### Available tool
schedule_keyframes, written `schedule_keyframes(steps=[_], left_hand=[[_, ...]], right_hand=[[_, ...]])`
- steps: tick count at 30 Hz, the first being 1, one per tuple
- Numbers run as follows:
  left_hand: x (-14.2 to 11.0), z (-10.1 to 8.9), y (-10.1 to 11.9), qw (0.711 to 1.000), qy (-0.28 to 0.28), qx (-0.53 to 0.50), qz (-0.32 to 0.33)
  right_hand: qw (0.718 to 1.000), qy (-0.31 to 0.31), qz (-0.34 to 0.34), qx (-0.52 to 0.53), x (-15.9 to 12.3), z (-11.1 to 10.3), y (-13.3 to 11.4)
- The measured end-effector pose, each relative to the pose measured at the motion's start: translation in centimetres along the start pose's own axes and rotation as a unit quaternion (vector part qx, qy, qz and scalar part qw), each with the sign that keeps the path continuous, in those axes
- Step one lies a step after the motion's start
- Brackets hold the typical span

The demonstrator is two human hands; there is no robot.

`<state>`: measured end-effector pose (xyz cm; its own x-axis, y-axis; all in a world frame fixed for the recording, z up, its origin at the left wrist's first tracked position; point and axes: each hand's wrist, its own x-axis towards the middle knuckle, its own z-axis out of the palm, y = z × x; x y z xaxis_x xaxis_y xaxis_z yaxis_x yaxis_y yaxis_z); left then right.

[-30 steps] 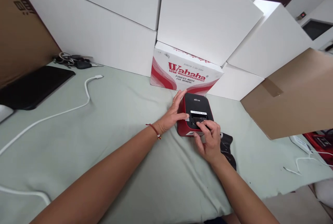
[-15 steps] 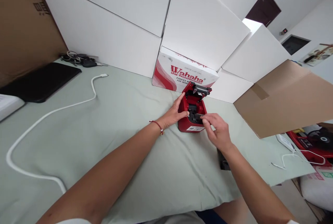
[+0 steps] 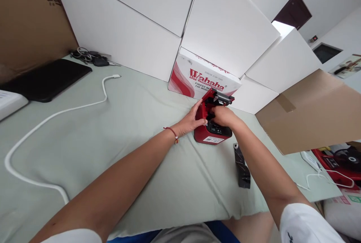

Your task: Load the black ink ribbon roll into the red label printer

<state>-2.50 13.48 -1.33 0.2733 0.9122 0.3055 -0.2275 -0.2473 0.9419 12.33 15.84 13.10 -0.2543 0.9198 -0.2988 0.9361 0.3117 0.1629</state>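
Observation:
A small red label printer [image 3: 200, 134] stands on the cloth with its lid [image 3: 221, 97] raised, and a white sticker shows on its front. My left hand [image 3: 189, 123] grips its left side, the thumb over the front rim and the fingers along the wall. My right hand [image 3: 224, 116] reaches into the printer from the right, with bent fingers. The fingertips are hidden inside, so what they hold, if anything, does not show. Below my right forearm lies a strip of shiny black film [image 3: 242, 167] with a small white-ended roll at its top.
A Wahaha carton [image 3: 183, 72] and white boxes [image 3: 124, 40] rise behind the printer. A white cable [image 3: 56, 115], a black flat tablet-like object [image 3: 53, 79] and keys [image 3: 93, 58] lie on the left. A cardboard box [image 3: 318, 111] stands on the right.
My right hand has moved from the printer's front right corner up and deeper into its open body. The black film roll is now more in view. My left hand keeps its hold.

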Motion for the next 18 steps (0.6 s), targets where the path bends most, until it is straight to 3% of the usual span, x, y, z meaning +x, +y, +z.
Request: schedule_keyframes(steps=[3, 5, 9, 13, 16, 18], left_hand=[[-0.2, 0.0, 0.2, 1.0, -0.003, -0.005, -0.009], [-0.4, -0.1, 0.4, 1.0, -0.006, -0.009, -0.015], [-0.5, -0.2, 0.7, 0.999, -0.008, -0.028, -0.037], [-0.4, -0.3, 0.6, 0.998, -0.01, -0.028, -0.047], [-0.4, -0.3, 0.7, 0.999, -0.011, -0.026, -0.044], [-0.5, -0.2, 0.8, 0.998, -0.011, -0.028, -0.05]], right_hand=[[0.999, 0.029, -0.005, 0.023, -3.2, -0.8, 1.3], [0.994, 0.056, -0.022, 0.095, -6.4, -1.6, 3.4], [0.925, 0.071, -0.089, 0.361, -12.2, -2.3, 9.0], [0.911, -0.048, -0.061, 0.405, -13.7, 1.2, 12.6], [0.9, -0.148, -0.086, 0.402, -12.6, 5.4, 12.9], [0.891, -0.152, -0.091, 0.418, -12.0, 7.8, 12.7]])
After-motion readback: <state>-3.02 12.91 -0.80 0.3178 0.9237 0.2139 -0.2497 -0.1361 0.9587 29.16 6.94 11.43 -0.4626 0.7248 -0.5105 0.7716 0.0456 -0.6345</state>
